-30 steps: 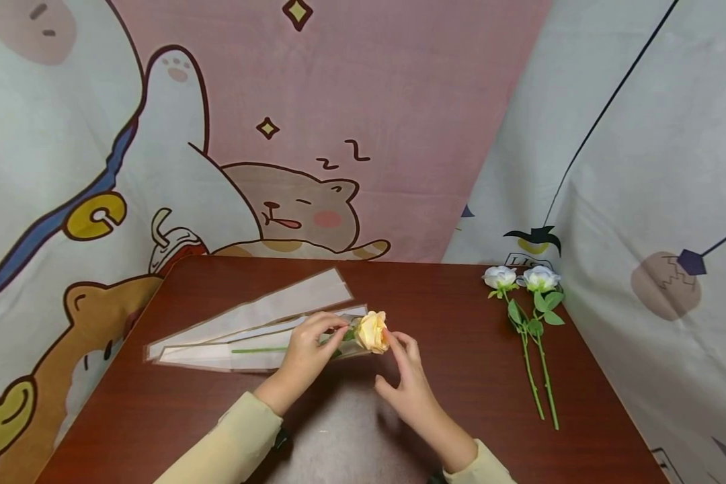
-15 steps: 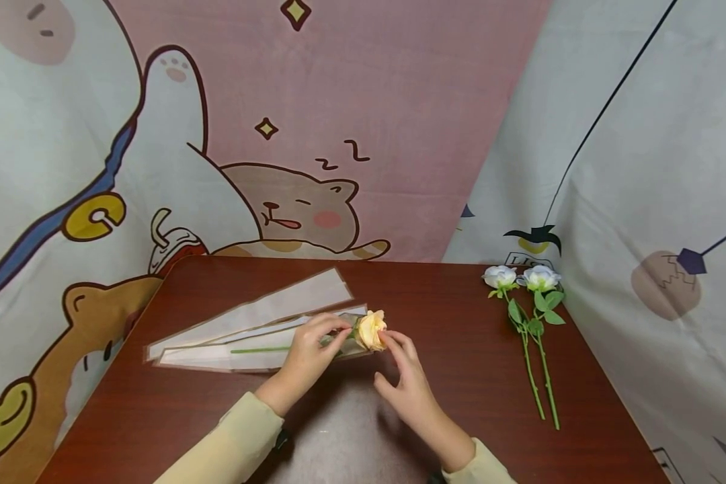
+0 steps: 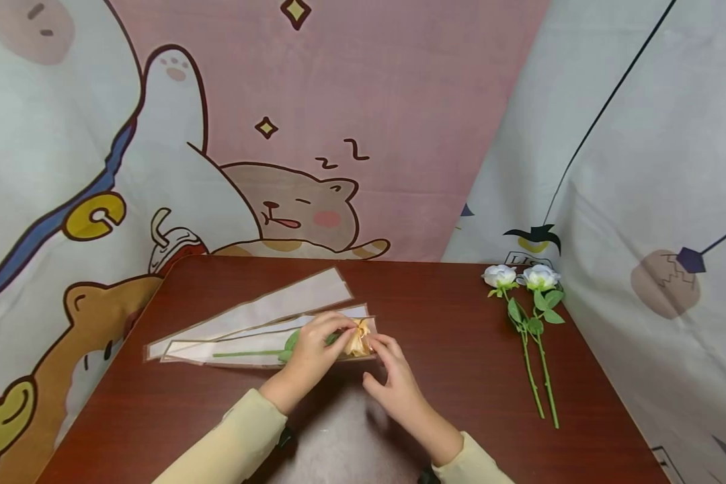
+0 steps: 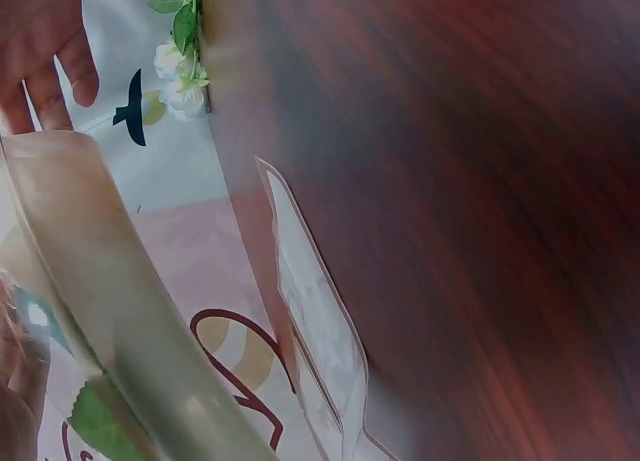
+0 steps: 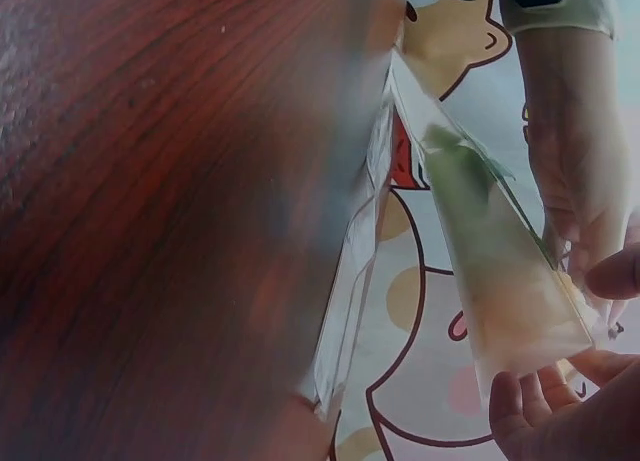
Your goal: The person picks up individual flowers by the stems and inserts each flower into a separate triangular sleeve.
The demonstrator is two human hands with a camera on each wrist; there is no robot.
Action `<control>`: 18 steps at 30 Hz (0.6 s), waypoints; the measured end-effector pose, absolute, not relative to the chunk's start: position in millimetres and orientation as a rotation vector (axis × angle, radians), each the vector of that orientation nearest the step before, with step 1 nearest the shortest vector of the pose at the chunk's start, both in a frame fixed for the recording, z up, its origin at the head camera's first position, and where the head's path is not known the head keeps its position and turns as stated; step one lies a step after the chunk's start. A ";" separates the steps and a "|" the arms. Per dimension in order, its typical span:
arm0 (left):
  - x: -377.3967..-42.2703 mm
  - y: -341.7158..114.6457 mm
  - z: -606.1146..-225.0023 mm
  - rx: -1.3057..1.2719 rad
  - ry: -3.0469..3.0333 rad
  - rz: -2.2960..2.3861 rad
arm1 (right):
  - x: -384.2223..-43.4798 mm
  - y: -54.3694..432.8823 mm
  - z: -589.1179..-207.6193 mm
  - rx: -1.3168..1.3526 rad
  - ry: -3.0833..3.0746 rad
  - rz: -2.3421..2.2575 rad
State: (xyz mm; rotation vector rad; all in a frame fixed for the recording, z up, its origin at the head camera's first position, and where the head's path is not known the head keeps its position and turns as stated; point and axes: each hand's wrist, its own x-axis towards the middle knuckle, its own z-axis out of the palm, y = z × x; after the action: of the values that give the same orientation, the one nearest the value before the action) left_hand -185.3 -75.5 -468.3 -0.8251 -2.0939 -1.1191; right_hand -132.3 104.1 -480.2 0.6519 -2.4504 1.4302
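Note:
A yellow rose [image 3: 359,339] lies in a clear-fronted, white-backed flower sleeve [image 3: 193,352], its green stem [image 3: 248,353] running left and its bloom at the wide end. My left hand [image 3: 314,346] pinches the sleeve near its mouth, thumb and index finger beside the bloom and covering part of it. From the right, the fingers of my right hand [image 3: 393,370] touch the bloom at the sleeve's mouth, with the thumb held apart. In the right wrist view, the sleeve [image 5: 500,271] is tilted above the table, and the right hand's fingers [image 5: 510,406] lie along its wide end.
More flat flower sleeves [image 3: 290,299] lie on the brown table [image 3: 435,302] behind the hands. Two white roses [image 3: 540,277] with leafy green stems lie at the right. A printed cartoon cloth [image 3: 399,134] hangs right behind the table's back edge.
The rose has slid left, deeper into the sleeve; its bloom, outside the mouth before, is now within it. My right hand has followed leftward. The sleeve's mouth has shifted slightly right.

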 end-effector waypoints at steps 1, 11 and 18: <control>-185.6 -76.0 -468.3 -0.825 -2.091 -1.118 | -132.7 104.8 -480.0 0.641 -2.449 1.448; -184.2 -77.6 -466.6 -0.817 -2.101 -1.132 | -135.1 107.9 -480.3 0.545 -2.470 1.540; -183.3 -76.8 -466.8 -0.823 -2.109 -1.125 | -136.7 105.9 -481.8 0.492 -2.517 1.507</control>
State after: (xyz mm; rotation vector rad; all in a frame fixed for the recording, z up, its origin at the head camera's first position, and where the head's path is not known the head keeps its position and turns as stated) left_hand -183.3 -76.8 -466.8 -0.8231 -2.1092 -1.1252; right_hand -136.7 105.9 -481.8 0.4917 -2.5171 1.5070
